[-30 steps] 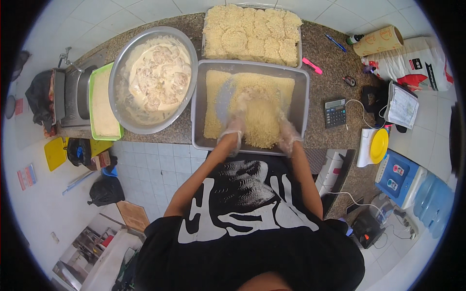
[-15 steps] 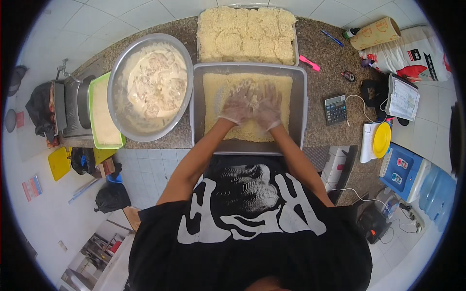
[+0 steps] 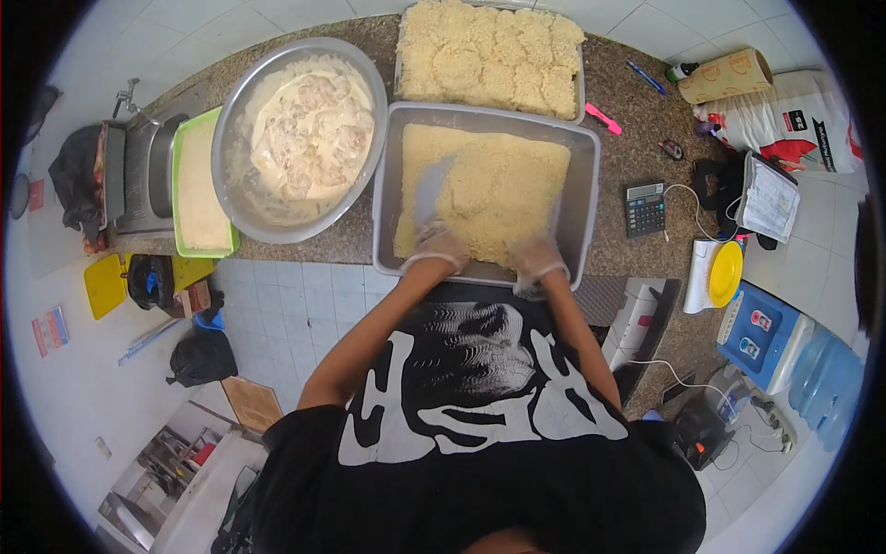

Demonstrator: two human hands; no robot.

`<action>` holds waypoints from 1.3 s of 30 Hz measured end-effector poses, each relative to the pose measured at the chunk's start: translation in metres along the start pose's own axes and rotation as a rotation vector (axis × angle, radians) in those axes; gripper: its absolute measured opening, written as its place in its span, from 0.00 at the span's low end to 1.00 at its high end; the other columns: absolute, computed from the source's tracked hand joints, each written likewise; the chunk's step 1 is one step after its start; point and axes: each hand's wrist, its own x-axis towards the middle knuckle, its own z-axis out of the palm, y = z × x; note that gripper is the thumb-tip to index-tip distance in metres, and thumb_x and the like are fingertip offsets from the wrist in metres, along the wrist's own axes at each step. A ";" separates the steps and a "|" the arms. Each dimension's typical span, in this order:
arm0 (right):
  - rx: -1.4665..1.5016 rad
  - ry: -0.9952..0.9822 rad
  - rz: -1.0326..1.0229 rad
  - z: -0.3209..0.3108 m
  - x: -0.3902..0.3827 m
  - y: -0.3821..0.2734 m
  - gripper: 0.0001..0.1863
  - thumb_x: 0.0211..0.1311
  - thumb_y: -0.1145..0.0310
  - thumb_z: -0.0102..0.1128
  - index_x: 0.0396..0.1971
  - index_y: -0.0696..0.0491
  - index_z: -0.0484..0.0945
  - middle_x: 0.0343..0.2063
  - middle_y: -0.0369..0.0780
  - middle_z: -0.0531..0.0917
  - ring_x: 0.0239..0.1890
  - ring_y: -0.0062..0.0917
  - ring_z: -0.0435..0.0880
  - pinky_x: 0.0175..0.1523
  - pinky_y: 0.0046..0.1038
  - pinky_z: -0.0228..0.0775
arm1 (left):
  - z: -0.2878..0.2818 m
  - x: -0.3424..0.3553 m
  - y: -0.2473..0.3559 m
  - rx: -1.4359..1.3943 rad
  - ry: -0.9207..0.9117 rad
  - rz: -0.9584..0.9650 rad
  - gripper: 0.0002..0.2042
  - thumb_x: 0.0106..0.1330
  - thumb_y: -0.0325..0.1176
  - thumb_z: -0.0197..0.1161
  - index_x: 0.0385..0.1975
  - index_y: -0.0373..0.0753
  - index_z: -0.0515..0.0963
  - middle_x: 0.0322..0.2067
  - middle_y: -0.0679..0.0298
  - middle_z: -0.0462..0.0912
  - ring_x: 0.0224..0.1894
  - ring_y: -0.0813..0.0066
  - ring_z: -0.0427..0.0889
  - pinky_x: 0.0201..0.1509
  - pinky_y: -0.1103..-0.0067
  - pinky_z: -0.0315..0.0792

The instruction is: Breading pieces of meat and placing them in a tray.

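Both hands wear clear plastic gloves and work at the near side of a grey rectangular tub (image 3: 386, 175) of pale yellow breadcrumbs (image 3: 503, 175). My left hand (image 3: 439, 247) touches the crumbs near the front wall, its fingers loosely apart and partly sunk in them. Ahead of it, a bare streak of tub floor shows. At the near right corner is my right hand (image 3: 538, 262), smeared by motion, so its fingers cannot be made out. Behind the tub stands a tray of crumb-coated pieces (image 3: 489, 60). A steel bowl (image 3: 224, 175) at left holds pieces in creamy batter (image 3: 314, 138).
A green tray of pale powder (image 3: 205, 189) sits left of the bowl, beside a sink (image 3: 138, 180). On the counter at right lie a pink tool (image 3: 603, 118), a blue pen (image 3: 645, 78) and a calculator (image 3: 645, 210). A yellow round lid (image 3: 725, 274) rests farther right.
Both hands have drawn back from the middle of the tub to its near side and moved apart. A bare streak now shows at left in the crumbs. The view has shifted slightly.
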 end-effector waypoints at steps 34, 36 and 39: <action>0.348 0.423 -0.442 -0.094 0.133 -0.097 0.22 0.61 0.56 0.50 0.52 0.50 0.73 0.55 0.46 0.72 0.59 0.42 0.68 0.64 0.43 0.54 | -0.058 -0.050 -0.059 -0.823 0.372 -0.205 0.18 0.68 0.32 0.44 0.56 0.35 0.67 0.50 0.44 0.73 0.50 0.47 0.76 0.52 0.63 0.70; 0.209 0.529 -0.452 -0.080 0.151 -0.059 0.24 0.60 0.56 0.51 0.55 0.48 0.72 0.56 0.46 0.71 0.61 0.40 0.66 0.66 0.43 0.53 | -0.055 -0.048 -0.066 -0.644 0.534 -0.037 0.18 0.68 0.32 0.44 0.55 0.35 0.68 0.49 0.44 0.73 0.49 0.48 0.76 0.52 0.63 0.70; -0.060 0.551 -0.436 -0.056 0.157 -0.037 0.27 0.59 0.57 0.51 0.60 0.44 0.68 0.59 0.47 0.68 0.66 0.39 0.61 0.67 0.45 0.51 | -0.027 -0.030 -0.075 -0.318 0.581 0.082 0.18 0.67 0.32 0.45 0.55 0.35 0.69 0.48 0.43 0.74 0.49 0.52 0.77 0.51 0.66 0.70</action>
